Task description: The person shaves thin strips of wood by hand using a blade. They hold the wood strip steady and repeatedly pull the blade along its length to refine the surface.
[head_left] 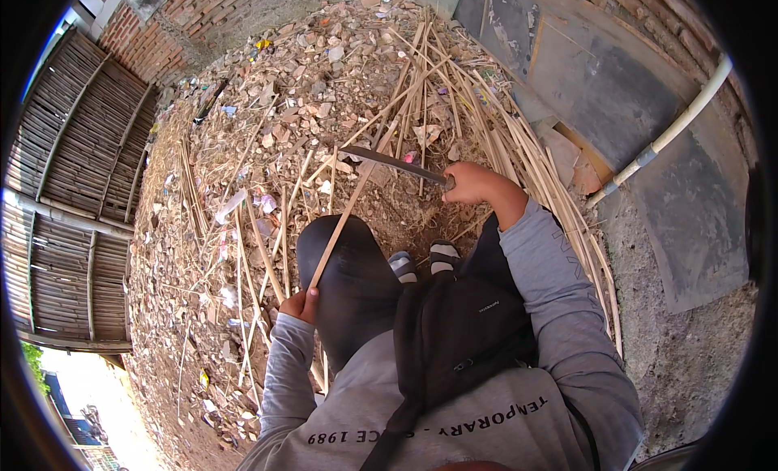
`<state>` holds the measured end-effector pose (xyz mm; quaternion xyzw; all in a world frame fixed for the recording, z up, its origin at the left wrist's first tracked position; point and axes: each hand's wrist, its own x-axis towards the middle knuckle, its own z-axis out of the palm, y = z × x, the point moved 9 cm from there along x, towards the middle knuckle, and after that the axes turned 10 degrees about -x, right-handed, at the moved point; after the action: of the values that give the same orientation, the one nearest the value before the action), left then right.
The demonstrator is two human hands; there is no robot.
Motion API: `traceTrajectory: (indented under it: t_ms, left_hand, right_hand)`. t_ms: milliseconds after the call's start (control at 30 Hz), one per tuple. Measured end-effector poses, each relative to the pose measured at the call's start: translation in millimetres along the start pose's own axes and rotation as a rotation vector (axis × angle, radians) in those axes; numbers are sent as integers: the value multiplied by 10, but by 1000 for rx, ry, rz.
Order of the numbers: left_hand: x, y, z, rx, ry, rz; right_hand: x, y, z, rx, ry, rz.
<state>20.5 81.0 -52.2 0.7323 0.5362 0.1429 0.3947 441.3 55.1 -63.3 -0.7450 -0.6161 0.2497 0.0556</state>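
Note:
My left hand (300,305) is closed round the near end of a long, flat bamboo strip (338,237). The strip slants up over my left knee and away to the right, toward other strips on the ground. My right hand (472,185) grips the handle of a long-bladed knife (397,164), its dark blade pointing left. In this view the blade crosses the strip beyond my knees; whether the two touch I cannot tell. Much of the knife's handle is hidden in my fist.
A heap of bamboo strips (486,118) lies ahead and along my right side. More loose strips (243,268) lie at my left on rubble-strewn ground (304,106). Dark panels (600,82) and a pale pipe (681,122) stand at right; a bamboo fence (69,139) at left.

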Motion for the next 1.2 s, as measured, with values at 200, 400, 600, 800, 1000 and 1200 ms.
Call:
traceTrajectory:
  t_ms: [200, 400, 600, 800, 1000, 1200]
  left_hand:
    - [-18, 33, -11, 42, -3, -37]
    - [-9, -16, 9, 194, 57, 41]
    - [24, -81, -2, 197, 34, 52]
    - [30, -30, -5, 167, 22, 39]
    - [-3, 21, -22, 127, -7, 24]
    - [25, -10, -25, 142, -17, 24]
  right_hand:
    - [-23, -17, -68, -14, 49, 4]
    - [-68, -2, -185, -34, 57, -9]
    - [-88, -137, -150, -123, 17, 3]
    - [-7, -14, -145, -132, 24, 50]
    - [-23, -145, -59, -101, 52, -95]
    - [1, -14, -90, -78, 49, 30]
